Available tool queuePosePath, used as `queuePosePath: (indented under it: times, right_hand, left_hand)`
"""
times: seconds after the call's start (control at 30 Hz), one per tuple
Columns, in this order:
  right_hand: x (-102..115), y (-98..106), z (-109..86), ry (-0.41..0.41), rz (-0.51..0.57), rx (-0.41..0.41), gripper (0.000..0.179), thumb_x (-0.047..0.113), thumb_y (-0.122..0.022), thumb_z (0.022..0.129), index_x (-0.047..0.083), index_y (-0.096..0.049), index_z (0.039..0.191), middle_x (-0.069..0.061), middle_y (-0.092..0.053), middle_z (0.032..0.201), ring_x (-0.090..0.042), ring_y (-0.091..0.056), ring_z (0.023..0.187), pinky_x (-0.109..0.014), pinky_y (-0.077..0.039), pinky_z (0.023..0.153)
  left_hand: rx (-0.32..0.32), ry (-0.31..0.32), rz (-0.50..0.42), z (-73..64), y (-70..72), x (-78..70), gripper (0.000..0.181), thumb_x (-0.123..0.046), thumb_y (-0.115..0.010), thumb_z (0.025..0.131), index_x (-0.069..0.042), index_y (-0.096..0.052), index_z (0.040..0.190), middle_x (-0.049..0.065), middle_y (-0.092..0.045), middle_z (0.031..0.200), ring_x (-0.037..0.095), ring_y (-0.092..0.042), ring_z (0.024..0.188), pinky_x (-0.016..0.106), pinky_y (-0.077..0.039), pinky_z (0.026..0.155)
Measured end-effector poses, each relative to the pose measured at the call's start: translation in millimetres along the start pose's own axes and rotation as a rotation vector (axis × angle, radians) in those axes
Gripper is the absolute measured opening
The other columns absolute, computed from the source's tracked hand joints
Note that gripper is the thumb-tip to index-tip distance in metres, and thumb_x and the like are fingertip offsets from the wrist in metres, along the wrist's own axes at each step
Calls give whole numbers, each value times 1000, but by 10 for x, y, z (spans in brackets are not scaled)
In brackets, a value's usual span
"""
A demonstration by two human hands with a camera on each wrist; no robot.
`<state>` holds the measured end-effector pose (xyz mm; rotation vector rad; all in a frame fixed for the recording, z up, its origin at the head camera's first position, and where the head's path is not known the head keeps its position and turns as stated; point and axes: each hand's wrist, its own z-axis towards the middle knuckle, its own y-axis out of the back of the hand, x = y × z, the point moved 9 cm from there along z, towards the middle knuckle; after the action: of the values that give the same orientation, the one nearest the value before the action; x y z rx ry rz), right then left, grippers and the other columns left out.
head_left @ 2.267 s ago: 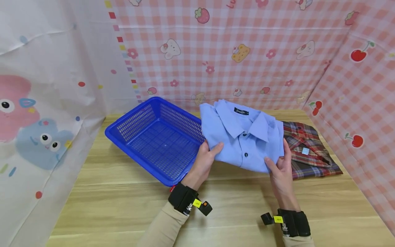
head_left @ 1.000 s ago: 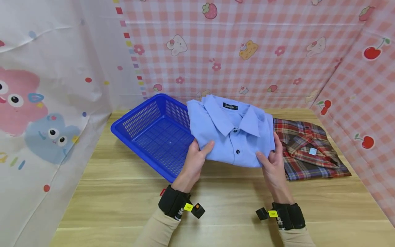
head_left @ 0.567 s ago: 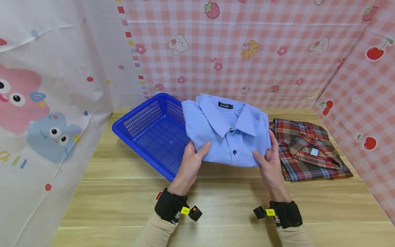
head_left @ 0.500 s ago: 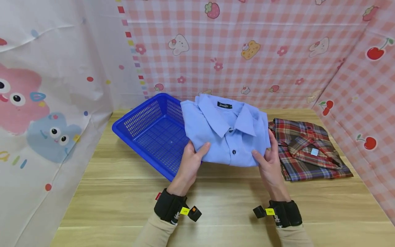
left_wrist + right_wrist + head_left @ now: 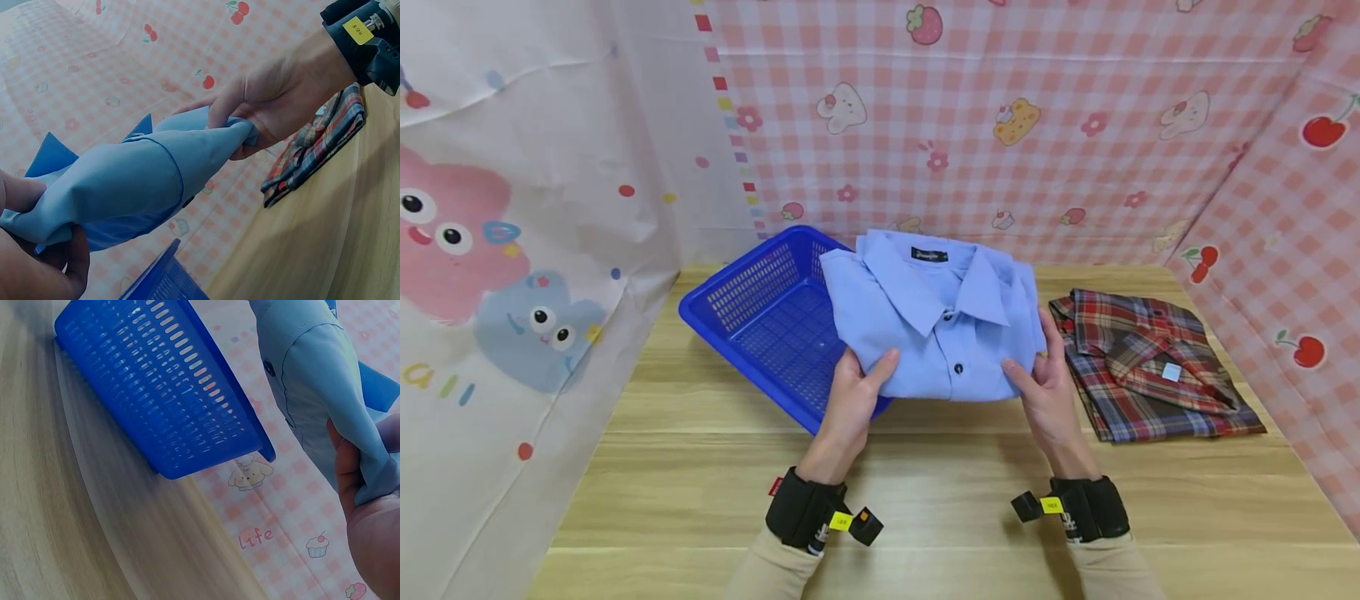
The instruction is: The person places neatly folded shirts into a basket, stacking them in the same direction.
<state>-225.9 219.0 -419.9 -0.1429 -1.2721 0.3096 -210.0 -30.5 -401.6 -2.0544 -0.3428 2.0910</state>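
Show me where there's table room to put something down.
The table is bare between the black wrist straps and in front of the plaid shirt. A bare strip lies between the blue basket and white cloth. Crowded: the back, with basket, plaid shirt and, held above, the blue shirt.

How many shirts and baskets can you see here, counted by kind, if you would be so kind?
Collared shirts: 2 (light blue button-up shirt, plaid shirt)
Baskets: 1 (blue perforated basket)
Total: 3
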Motion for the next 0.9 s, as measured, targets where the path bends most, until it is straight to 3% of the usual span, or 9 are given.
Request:
queuePosePath:
  times: [0.37,0.9]
  right_hand:
    - [-21,-109,54,-2,-11,27,81,-15,-49,100,24,-16,164,-8,-37,158,-18,-51,135,-27,-52,103]
    - [-75,-255,184,-26,-123,93,78,-6,-54,103,23,-16,165,-1,-61,136,-14,-64,120,-26,-56,96]
  left_hand:
    - [-9,2,-32,-30,103,-10,51,-4,-61,99,5,-42,146,20,-54,145,25,-52,134,40,-35,121]
    - [-27,4,-67,-106,276,-67,57,-2,-60,99,4,-34,150,19,-46,152,29,-44,142,41,-30,124]
